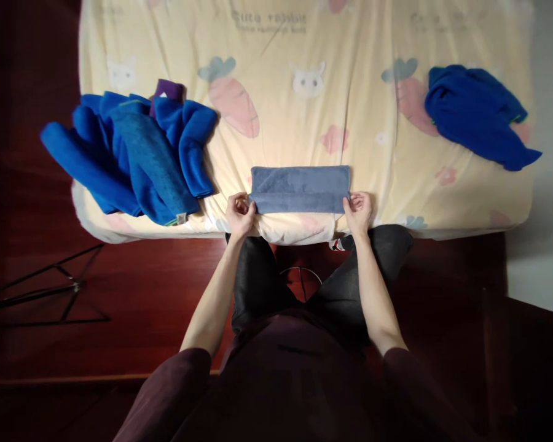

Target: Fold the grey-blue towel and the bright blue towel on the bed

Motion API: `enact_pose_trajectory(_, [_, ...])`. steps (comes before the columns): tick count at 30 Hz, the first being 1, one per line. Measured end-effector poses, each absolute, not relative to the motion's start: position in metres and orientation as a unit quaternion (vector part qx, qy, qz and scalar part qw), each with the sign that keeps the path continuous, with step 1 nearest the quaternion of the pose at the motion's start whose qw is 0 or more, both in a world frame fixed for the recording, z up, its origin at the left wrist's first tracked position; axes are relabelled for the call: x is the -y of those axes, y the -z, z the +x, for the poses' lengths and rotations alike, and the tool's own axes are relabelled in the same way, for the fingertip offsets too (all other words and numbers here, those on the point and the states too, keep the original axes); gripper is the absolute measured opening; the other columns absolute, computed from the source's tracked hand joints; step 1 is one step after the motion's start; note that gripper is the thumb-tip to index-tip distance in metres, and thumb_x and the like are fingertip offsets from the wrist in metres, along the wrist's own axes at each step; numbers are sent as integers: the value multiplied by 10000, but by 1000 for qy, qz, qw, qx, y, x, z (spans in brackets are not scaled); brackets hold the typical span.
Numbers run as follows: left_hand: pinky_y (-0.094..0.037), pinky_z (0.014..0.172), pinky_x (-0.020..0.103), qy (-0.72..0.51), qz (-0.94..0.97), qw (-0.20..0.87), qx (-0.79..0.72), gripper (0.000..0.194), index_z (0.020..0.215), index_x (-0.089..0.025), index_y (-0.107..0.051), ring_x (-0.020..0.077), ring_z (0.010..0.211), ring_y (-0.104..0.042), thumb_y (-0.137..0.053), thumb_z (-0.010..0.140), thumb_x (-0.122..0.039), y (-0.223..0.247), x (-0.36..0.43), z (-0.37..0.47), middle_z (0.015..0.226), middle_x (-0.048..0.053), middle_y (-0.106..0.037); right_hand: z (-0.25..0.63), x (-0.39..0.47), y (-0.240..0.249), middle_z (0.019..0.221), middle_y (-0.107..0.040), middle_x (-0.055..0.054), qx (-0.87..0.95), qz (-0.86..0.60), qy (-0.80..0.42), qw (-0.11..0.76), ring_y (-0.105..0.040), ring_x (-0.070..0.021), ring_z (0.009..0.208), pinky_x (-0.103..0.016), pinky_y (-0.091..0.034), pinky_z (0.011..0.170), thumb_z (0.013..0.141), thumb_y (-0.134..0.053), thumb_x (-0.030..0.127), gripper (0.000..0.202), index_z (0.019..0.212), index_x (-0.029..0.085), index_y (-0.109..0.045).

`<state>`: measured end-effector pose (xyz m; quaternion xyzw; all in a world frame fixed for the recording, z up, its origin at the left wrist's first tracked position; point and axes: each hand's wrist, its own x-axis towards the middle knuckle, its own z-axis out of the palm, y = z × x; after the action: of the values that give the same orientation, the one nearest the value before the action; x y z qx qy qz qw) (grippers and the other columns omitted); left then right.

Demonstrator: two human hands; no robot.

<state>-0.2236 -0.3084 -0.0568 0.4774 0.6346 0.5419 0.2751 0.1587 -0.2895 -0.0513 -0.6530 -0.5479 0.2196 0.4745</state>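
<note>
A grey-blue towel (pixel 300 189), folded into a long strip, lies on the near edge of the bed (pixel 332 104). My left hand (pixel 239 213) pinches its near left corner. My right hand (pixel 358 210) grips its near right corner. Both hands rest at the mattress edge, fingers curled on the cloth.
A heap of bright blue towels (pixel 133 156) with a purple one (pixel 168 90) behind lies on the bed's left side, partly hanging over the edge. Another crumpled blue towel (pixel 477 113) lies at the right. Dark red floor is below, with a thin metal stand (pixel 69 288) at left.
</note>
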Motion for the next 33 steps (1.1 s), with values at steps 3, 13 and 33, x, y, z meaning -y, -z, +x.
enact_pose_trajectory(3, [-617,811,364,-524,523,238,-628,341,1060,-218,-781,191,873,-723,-760,928,-531,53,310,-222,1207,121,-739,156,290,42,1179,-688,-135,587,-636,-175,470,-674,-290,1123,-502,-584,1031,927,-674,325,100,964,233,-686])
enact_pose_trajectory(13, [-524,1212,598,-432,624,287,-584,431,1252,-267,-809,355,1357,-686,-777,928,-551,40,311,-228,1381,139,-752,161,293,22,1309,-781,-82,693,-567,-208,394,-688,-333,1245,-588,-530,1115,954,-630,314,176,1068,290,-761])
enact_pose_trajectory(33, [-573,755,333,-543,442,362,-615,489,840,-202,-756,199,758,-677,-813,819,-686,57,305,-233,813,57,-727,166,287,43,799,-639,-35,536,-621,-325,471,-607,-209,718,-349,-570,658,897,-683,730,497,833,243,-607])
